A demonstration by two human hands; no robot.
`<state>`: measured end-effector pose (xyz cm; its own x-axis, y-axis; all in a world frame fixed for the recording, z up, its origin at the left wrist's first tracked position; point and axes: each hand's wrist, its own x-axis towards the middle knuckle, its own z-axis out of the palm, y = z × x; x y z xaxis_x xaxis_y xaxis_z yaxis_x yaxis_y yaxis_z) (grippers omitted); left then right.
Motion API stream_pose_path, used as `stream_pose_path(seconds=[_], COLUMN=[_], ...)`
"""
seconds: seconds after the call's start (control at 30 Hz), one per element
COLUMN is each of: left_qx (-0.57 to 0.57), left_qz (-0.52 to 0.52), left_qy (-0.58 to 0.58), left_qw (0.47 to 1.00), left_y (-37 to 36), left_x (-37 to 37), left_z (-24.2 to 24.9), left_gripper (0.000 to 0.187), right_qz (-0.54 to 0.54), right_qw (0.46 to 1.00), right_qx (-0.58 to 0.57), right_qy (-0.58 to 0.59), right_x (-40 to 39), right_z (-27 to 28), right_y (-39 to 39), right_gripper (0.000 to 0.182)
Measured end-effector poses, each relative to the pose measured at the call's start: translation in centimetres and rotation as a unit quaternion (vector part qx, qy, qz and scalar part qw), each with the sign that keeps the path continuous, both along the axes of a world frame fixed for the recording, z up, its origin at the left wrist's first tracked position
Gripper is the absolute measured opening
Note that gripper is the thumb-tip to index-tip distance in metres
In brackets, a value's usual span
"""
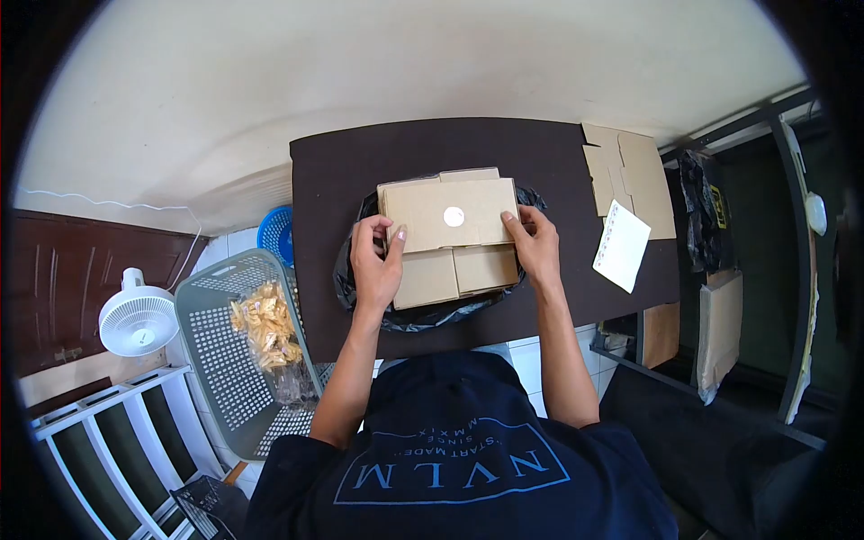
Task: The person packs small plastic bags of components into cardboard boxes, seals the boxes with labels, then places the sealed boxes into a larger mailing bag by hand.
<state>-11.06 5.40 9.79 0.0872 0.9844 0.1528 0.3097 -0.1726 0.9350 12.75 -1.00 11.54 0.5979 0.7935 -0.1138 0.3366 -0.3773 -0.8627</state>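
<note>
A flat brown cardboard box [423, 213] with a round white sticker [454, 217] is gripped at its two ends. My left hand [375, 264] closes on its left end, thumb at the near corner. On the right end, my right hand [538, 246] pinches it with the thumb on top. Under this box are more cardboard boxes [427, 277], their lower sides hidden. Around and beneath the stack spreads a black plastic bag [450, 317], open, on the dark brown table [333, 162].
Flattened cardboard [643, 180] and a sheet of paper [622, 245] lie at the table's right end. Left of the table stand a grey-green basket [216, 360] holding a bag of yellow pieces [268, 319], a blue basket [274, 236] and a white fan [138, 322]. A dark rack [783, 225] is at right.
</note>
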Motion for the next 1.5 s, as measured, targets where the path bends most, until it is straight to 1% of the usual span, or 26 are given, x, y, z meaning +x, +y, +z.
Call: stream_pose_path(seconds=[0.17,0.23,0.33,0.37,0.43,0.5,0.53,0.57,0.6,0.63,0.67,0.7,0.77,0.8,0.83,0.87,0.9,0.93,1.0,1.1,1.17,1.23,1.27,1.37,1.43,1.5], left_qx=[0.040,0.042,-0.004,-0.020,0.012,0.051,0.019,0.022,-0.050,-0.121,-0.156,-0.153,-0.170,-0.159,-0.242,-0.281,-0.318,-0.314,-0.337,-0.411,-0.400,-0.181,-0.124,-0.109,-0.078,-0.140], left_qz=[0.020,0.011,0.010,0.035,0.122,0.179,0.159,0.160,0.081,0.002,0.009,0.011,-0.035,0.006,-0.003,-0.023,-0.042,-0.044,-0.021,0.038,-0.013,-0.101,-0.090,-0.092,-0.085,0.136], left_qy=[0.054,0.083,-0.024,-0.113,-0.039,0.200,0.245,0.244,0.246,0.246,0.255,0.254,0.140,0.071,-0.002,-0.095,-0.186,-0.185,-0.328,-0.288,-0.303,-0.289,-0.293,-0.233,-0.224,-0.209], left_qw=[0.998,0.996,1.000,0.993,0.992,0.962,0.956,0.956,0.965,0.962,0.954,0.955,0.975,0.985,0.970,0.955,0.929,0.930,0.882,0.864,0.865,0.935,0.944,0.962,0.968,0.958], left_y=[-0.5,-0.6,-0.9,-1.1,-1.0,-1.1,-1.4,-1.7,-2.0,-1.9,-1.7,-1.3,0.3,0.5,1.0,1.5,2.2,3.1,4.3,6.5,7.3,6.4,5.4,2.6,1.6,1.7], left_x=[-0.2,-0.5,-1.4,-2.0,-4.2,-6.4,-7.2,-7.9,-8.5,-8.8,-8.7,-9.1,-10.1,-9.7,-9.6,-9.7,-9.8,-9.3,-7.9,-5.9,-6.2,-5.6,-5.0,-6.6,-7.4,-9.7], left_z=[2.5,1.3,-0.6,-1.3,-2.3,-3.9,-4.5,-5.0,-5.2,-5.1,-5.0,-5.3,-6.2,-4.9,-2.5,-2.2,-1.9,-1.8,-2.2,-3.3,-4.3,-0.8,0.7,0.9,0.0,-3.7], left_gripper=[0.019,0.021,0.025,0.026,0.036,0.051,0.063,0.063,0.068,0.073,0.058,0.058,0.038,0.028,0.026,0.027,0.029,0.029,0.043,0.056,0.052,0.035,0.022,0.022,0.020,0.027], right_qz=[0.009,0.014,-0.027,-0.056,-0.111,-0.137,-0.139,-0.088,-0.034,-0.034,-0.011,0.011,-0.012,-0.020,-0.026,-0.025,0.005,0.035,0.012,-0.024,-0.022,0.016,0.032,0.056,0.070,0.050], right_qw=[1.000,0.997,0.999,0.998,0.992,0.986,0.986,0.981,0.967,0.966,0.963,0.953,0.975,0.988,0.995,0.995,0.998,0.994,0.988,0.967,0.921,0.920,0.917,0.927,0.967,0.975], right_qx=[0.004,0.006,0.020,0.029,0.056,-0.018,-0.016,-0.007,0.001,0.005,-0.071,-0.146,-0.099,-0.089,-0.081,-0.081,-0.064,-0.041,-0.023,-0.044,0.061,0.098,0.143,0.186,0.128,0.086], right_qy=[-0.013,-0.075,-0.023,0.020,-0.031,-0.092,-0.093,-0.175,-0.254,-0.254,-0.261,-0.266,-0.199,-0.126,-0.053,-0.053,0.022,0.096,0.153,0.251,0.383,0.379,0.372,0.320,0.206,0.198], right_x=[-0.5,-0.9,0.8,1.6,2.9,4.2,4.3,4.4,4.4,4.6,5.0,5.1,6.6,6.9,7.1,7.2,7.3,7.5,7.6,7.2,6.9,5.7,5.0,4.2,4.1,4.7], right_z=[0.6,0.3,-1.9,-2.4,-1.7,-1.6,-2.0,-3.0,-3.9,-4.6,-5.2,-5.0,-3.9,-2.4,-0.5,0.2,0.8,1.1,-0.3,-1.5,-1.9,0.6,1.9,2.9,3.6,3.4], right_y=[-0.3,-0.4,-0.3,-0.6,-0.4,-0.3,-0.2,0.0,0.1,0.3,0.3,0.5,0.5,0.6,0.6,0.6,0.8,1.4,3.1,4.9,5.1,3.9,3.0,-0.1,-2.0,-3.3], right_gripper=[0.037,0.036,0.033,0.032,0.026,0.029,0.029,0.028,0.028,0.028,0.026,0.025,0.017,0.014,0.012,0.012,0.011,0.011,0.010,0.009,0.014,0.021,0.022,0.024,0.025,0.030])
